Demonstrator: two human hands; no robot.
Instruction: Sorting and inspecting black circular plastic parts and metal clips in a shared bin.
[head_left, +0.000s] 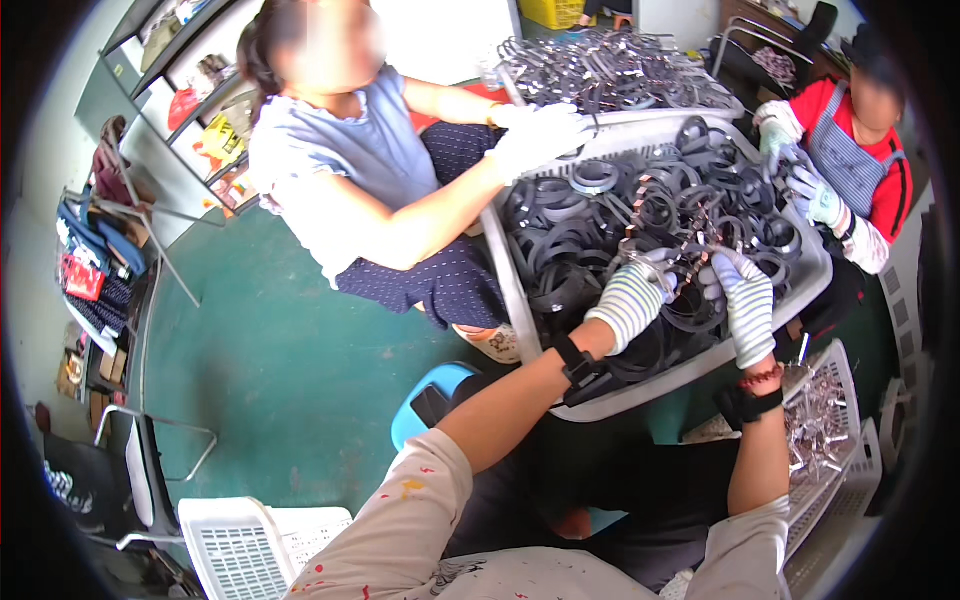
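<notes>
**Black rings (pixel 665 208): position relative to the hands**

The rings lay heaped in a pale crate (pixel 640 392), centre-right of the frame, beneath and around both gloved hands. The left hand (pixel 634 300) was positioned at the heap's lower middle; the right hand (pixel 744 295) was located just right of it. Both hands had their fingers curled inward; whether either pinched a ring could not be told. Coppery strips (pixel 692 262) showed between the hands.

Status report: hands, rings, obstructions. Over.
Left hand, right hand: gloved, at the heap, exact grip unclear. Black rings: heaped in grey crate. Co-workers' gloved hands near rim.
</notes>
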